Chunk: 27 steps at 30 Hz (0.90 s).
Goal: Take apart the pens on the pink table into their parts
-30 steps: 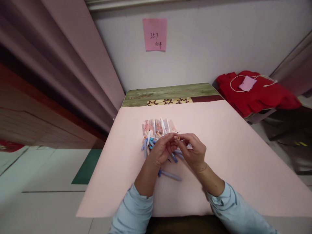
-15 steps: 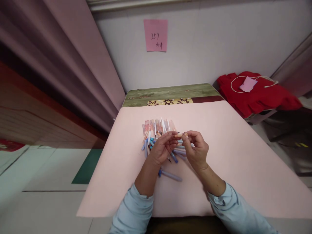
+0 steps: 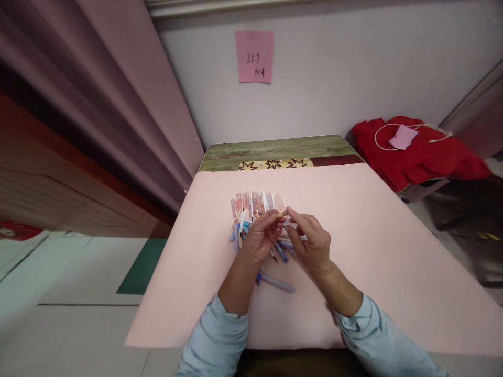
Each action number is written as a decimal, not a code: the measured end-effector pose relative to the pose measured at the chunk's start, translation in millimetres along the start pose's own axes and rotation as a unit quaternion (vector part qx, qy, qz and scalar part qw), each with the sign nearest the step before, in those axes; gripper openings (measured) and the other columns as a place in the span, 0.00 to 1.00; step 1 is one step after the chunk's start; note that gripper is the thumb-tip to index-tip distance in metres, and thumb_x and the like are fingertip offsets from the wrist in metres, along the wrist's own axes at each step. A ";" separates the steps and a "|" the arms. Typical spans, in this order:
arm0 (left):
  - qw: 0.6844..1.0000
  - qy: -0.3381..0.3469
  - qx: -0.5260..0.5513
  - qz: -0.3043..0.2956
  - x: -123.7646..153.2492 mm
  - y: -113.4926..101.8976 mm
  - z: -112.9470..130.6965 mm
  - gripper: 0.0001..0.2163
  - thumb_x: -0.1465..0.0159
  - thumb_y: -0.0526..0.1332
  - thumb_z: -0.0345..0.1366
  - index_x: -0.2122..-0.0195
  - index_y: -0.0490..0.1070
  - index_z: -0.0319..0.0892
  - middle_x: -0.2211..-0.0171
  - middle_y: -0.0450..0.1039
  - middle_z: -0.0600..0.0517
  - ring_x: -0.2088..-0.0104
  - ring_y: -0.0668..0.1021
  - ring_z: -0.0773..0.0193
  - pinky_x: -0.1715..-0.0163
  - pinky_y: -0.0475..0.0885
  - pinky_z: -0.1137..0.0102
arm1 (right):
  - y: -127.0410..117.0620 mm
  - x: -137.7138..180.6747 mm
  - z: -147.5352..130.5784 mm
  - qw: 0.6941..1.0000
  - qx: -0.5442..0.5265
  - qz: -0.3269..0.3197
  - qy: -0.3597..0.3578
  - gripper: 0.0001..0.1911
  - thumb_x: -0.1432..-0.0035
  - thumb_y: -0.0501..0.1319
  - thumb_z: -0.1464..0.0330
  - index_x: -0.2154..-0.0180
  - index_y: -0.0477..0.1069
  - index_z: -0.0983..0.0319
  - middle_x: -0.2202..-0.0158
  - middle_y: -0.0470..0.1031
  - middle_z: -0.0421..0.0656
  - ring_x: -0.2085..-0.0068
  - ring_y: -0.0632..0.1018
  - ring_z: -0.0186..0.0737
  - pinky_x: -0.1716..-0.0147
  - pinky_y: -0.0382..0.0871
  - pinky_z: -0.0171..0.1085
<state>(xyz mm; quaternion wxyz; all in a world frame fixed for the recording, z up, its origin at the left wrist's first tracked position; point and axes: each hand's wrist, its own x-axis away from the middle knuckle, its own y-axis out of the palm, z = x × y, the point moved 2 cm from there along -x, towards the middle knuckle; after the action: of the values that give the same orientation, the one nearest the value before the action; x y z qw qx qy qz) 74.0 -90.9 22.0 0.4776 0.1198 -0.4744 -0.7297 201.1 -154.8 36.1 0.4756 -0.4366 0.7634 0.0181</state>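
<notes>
Above a pile of pens, my left hand [image 3: 264, 235] is closed, pinching a short peach-coloured pen piece [image 3: 281, 214] between thumb and fingertips. My right hand [image 3: 313, 240] has curled fingers, with its index fingertip at the piece's right end and its thumb slightly lower. How firmly the right hand grips is hard to see. Below and around the hands lie blue and lavender pens [image 3: 281, 253], partly hidden. A row of clear and pinkish pen barrels [image 3: 247, 200] lies behind them. One lavender pen with a dark blue end [image 3: 278, 283] rests apart, nearer to me.
A pale pink sheet [image 3: 377, 251] covers most of the table, whose green patterned top [image 3: 275, 148] shows at the back. A pink note [image 3: 255, 56] is on the wall. Red cloth [image 3: 424, 162] with a white cable [image 3: 379, 137] lies to the right; a curtain [image 3: 129, 78] hangs left.
My right hand has moved slightly left, towards my left hand, and its thumb has dropped away from the index finger. The small pieces at the fingertips are now closer together.
</notes>
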 end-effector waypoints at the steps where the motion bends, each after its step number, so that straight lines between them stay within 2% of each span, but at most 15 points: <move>1: 1.000 0.000 0.001 0.000 -0.1 -0.1 -0.1 0.06 0.43 0.67 0.28 0.64 0.75 0.35 0.71 0.78 0.50 0.74 0.78 0.73 0.74 0.73 0.82 | -0.5 0.1 0.2 1.000 0.002 0.005 -0.001 0.26 0.38 0.61 0.71 0.39 0.64 0.54 0.59 0.77 0.44 0.67 0.78 0.34 0.68 0.75 0.34; 3: 1.000 0.000 0.002 -0.006 -0.1 0.0 -0.3 0.06 0.43 0.67 0.28 0.64 0.74 0.34 0.70 0.78 0.49 0.74 0.78 0.73 0.74 0.73 0.82 | -1.5 -0.1 0.4 1.000 -0.001 0.024 0.000 0.30 0.38 0.60 0.71 0.36 0.58 0.55 0.60 0.77 0.43 0.70 0.77 0.33 0.69 0.75 0.33; 6: 1.000 0.000 0.003 -0.015 0.6 0.8 -0.1 0.07 0.44 0.67 0.28 0.64 0.74 0.34 0.70 0.78 0.49 0.74 0.78 0.73 0.74 0.73 0.82 | -0.7 -0.9 -0.4 1.000 0.012 0.004 -0.009 0.28 0.38 0.61 0.71 0.38 0.62 0.54 0.58 0.77 0.44 0.67 0.78 0.34 0.67 0.75 0.33; 10: 1.000 -0.004 -0.008 -0.014 2.0 2.7 0.0 0.07 0.44 0.68 0.28 0.64 0.74 0.36 0.70 0.77 0.50 0.74 0.77 0.73 0.74 0.72 0.82 | -1.5 -1.6 -0.8 1.000 0.000 0.003 0.014 0.26 0.38 0.61 0.70 0.38 0.63 0.56 0.60 0.77 0.43 0.70 0.77 0.33 0.70 0.74 0.33; 14: 0.999 -0.008 -0.036 -0.012 2.0 3.9 -0.8 0.08 0.46 0.69 0.29 0.65 0.74 0.35 0.72 0.76 0.51 0.76 0.76 0.73 0.76 0.71 0.82 | -3.3 -4.7 -0.9 0.998 -0.021 0.001 0.052 0.15 0.37 0.60 0.69 0.49 0.73 0.57 0.61 0.78 0.43 0.67 0.77 0.35 0.68 0.74 0.34; 17: 0.999 -0.016 -0.046 -0.006 2.0 4.2 -1.5 0.09 0.46 0.70 0.31 0.66 0.73 0.35 0.74 0.75 0.52 0.77 0.75 0.73 0.80 0.68 0.82 | -5.2 -7.9 0.1 0.994 -0.032 0.029 0.100 0.07 0.37 0.61 0.67 0.58 0.75 0.59 0.65 0.77 0.43 0.71 0.75 0.34 0.70 0.72 0.35; 21: 0.999 -0.005 -0.031 -0.008 3.4 6.5 0.0 0.11 0.47 0.71 0.30 0.64 0.72 0.36 0.74 0.74 0.53 0.78 0.74 0.75 0.80 0.67 0.84 | -5.2 -9.4 0.0 0.990 -0.040 0.037 0.130 0.06 0.39 0.62 0.65 0.62 0.75 0.60 0.67 0.76 0.42 0.73 0.73 0.33 0.70 0.70 0.35; 27: 0.999 0.005 -0.032 -0.011 4.2 7.4 0.8 0.12 0.47 0.71 0.30 0.63 0.72 0.37 0.74 0.73 0.53 0.77 0.75 0.75 0.79 0.68 0.84 | -3.5 -7.4 -1.8 0.989 -0.069 0.026 0.127 0.06 0.40 0.64 0.65 0.63 0.75 0.60 0.68 0.75 0.41 0.74 0.72 0.32 0.71 0.69 0.34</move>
<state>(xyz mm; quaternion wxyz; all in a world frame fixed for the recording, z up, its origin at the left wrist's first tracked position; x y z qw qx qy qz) 75.6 -94.5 29.5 0.4752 0.1138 -0.4472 -0.7492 203.5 -153.0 43.9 0.3427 -0.4468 0.8259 0.0277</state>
